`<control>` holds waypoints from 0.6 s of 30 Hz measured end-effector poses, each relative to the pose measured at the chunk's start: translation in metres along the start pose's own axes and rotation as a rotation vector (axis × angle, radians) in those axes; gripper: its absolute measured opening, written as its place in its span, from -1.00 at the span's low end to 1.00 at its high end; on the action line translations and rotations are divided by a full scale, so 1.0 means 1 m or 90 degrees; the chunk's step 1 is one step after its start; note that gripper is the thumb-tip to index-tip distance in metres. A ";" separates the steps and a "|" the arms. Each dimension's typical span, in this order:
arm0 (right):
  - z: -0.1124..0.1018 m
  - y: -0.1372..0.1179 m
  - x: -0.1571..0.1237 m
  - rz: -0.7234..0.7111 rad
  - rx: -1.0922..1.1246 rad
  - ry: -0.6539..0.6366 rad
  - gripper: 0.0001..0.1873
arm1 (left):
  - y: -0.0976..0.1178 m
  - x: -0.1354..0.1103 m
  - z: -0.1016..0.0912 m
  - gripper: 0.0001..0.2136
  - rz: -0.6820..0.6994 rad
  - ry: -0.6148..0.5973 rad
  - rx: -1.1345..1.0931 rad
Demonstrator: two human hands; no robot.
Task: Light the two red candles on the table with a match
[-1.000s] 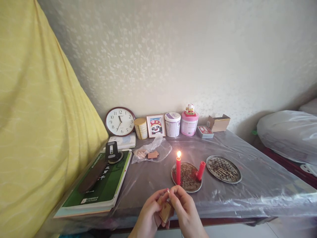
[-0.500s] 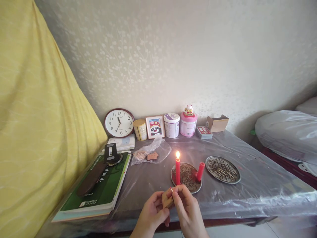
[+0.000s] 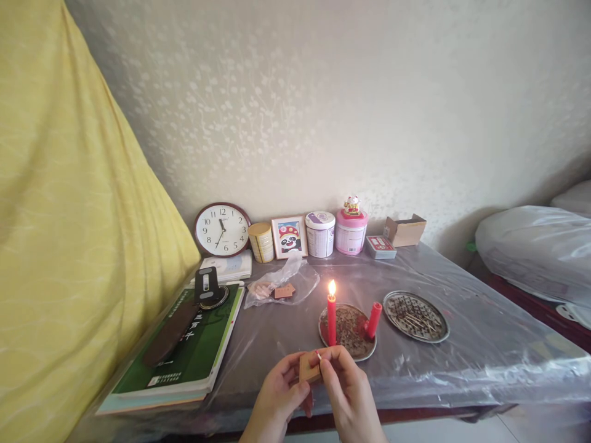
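Note:
My left hand [image 3: 282, 389] is closed round a small brown matchbox [image 3: 308, 369], held over the table's front edge. Between thumb and fingertips, my right hand [image 3: 347, 383] pinches a match [image 3: 318, 355] with a red head, right beside the box; no flame shows on it. Just beyond my hands, a lit red candle [image 3: 331, 320] stands upright on a round metal plate [image 3: 351, 355]. A shorter, unlit red candle [image 3: 374, 320] leans to the right on the same plate.
On the right lies a second metal plate [image 3: 444, 332] with several matchsticks [image 3: 418, 322]. A plastic bag [image 3: 300, 280] holds more matchboxes. Green books [image 3: 184, 363] are stacked at left. Along the wall stand a clock [image 3: 223, 229], cans [image 3: 320, 237] and a picture frame [image 3: 289, 238].
Both hands have shifted slightly left with the matchbox and match, and the box is turned a little. The candle flame has grown taller.

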State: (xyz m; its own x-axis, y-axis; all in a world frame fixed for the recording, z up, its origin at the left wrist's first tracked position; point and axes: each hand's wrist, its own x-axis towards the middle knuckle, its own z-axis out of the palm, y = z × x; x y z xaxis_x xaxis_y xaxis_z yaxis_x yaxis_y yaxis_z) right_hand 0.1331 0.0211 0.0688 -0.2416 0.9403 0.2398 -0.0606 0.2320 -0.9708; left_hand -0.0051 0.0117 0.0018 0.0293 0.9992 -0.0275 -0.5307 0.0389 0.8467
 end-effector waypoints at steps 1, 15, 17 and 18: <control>0.000 -0.001 0.000 0.000 0.001 0.000 -0.66 | 0.000 0.000 0.000 -0.46 0.000 0.005 -0.002; 0.001 0.000 -0.001 0.007 0.022 0.011 -0.66 | 0.014 -0.006 0.010 -0.51 -0.015 0.007 0.005; 0.002 0.002 0.000 0.008 0.028 0.016 -0.66 | 0.016 -0.007 0.011 -0.52 -0.020 0.017 0.010; 0.003 0.003 0.000 0.010 0.033 0.018 -0.66 | 0.016 -0.007 0.011 -0.51 -0.022 0.021 0.012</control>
State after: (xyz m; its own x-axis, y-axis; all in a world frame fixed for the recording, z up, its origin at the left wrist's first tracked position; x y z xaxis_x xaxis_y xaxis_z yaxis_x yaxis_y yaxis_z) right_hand 0.1305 0.0209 0.0663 -0.2159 0.9504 0.2237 -0.1073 0.2047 -0.9729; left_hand -0.0050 0.0053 0.0215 0.0199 0.9970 -0.0743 -0.5133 0.0740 0.8550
